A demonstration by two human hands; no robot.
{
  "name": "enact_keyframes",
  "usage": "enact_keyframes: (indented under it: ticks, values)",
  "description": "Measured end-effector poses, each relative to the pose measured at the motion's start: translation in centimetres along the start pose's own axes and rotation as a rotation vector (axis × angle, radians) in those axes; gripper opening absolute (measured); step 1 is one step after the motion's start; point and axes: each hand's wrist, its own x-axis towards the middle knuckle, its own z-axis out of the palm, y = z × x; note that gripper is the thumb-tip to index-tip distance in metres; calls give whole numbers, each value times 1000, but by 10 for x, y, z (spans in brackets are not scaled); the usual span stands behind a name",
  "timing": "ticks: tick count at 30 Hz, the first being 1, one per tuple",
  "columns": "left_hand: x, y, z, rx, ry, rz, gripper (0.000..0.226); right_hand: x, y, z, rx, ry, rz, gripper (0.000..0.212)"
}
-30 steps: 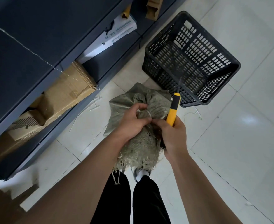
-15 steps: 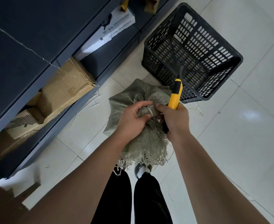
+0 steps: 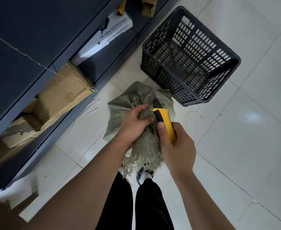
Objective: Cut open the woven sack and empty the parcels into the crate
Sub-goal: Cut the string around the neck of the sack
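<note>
The cutting step is in hand — the grey-green woven sack (image 3: 141,113), on the floor beside the empty black slotted plastic crate (image 3: 191,55), is gripped at its bunched neck by the closed left hand (image 3: 133,125), the yellow utility knife (image 3: 163,120) is clenched in the right hand (image 3: 177,146), and a controlled slice away from the fingers (image 3: 144,120) seems called for next.

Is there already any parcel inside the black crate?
No, the black crate shows only its bare slotted bottom and walls, while the woven sack is in both hands.

Grey-green woven sack (image 3: 118,107) — neck bunched, frayed — beside empty black crate (image 3: 219,67).
</note>
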Motion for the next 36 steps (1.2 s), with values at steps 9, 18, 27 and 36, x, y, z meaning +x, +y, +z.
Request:
enact_keyframes:
  ticks: [9, 18, 27, 36]
  values:
    - [12, 2, 2, -45, 164, -38, 42, -5, 13, -5, -225, 127, -168, 52]
    - [12, 2, 8, -44, 190, -51, 48, -6, 18, -4, -267, 23, -102, 44]
    - [19, -1, 11, -79, 192, -31, 46, -2, 20, -6, -257, 7, -10, 37]
    - [17, 0, 13, 127, 103, 188, 63, -3, 17, 0, -197, 101, 8, 33]
